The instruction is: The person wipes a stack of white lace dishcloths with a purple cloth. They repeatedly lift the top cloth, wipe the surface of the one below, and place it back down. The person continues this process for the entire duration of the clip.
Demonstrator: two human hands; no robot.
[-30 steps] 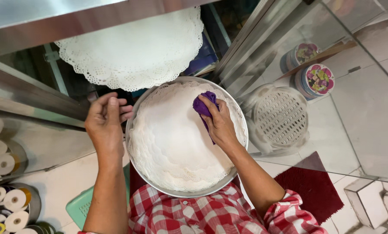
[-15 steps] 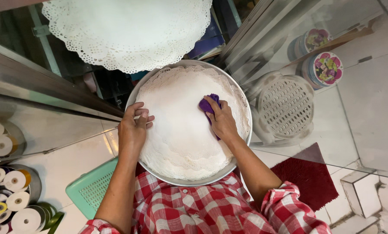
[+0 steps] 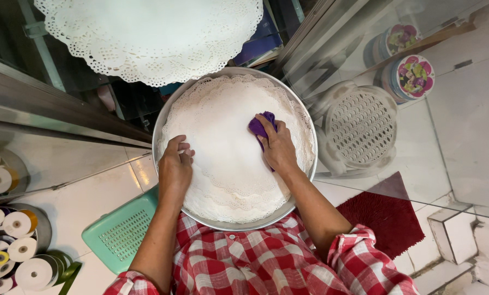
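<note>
Since the earlier frame the left hand [image 3: 174, 166] has slid from the round metal tray [image 3: 162, 123]'s left rim onto the white lace doily [image 3: 228, 147] inside it, fingers curled, pressing down. The right hand [image 3: 277, 147], right of tray centre, clutches a purple cloth [image 3: 258, 127] against the doily.
</note>
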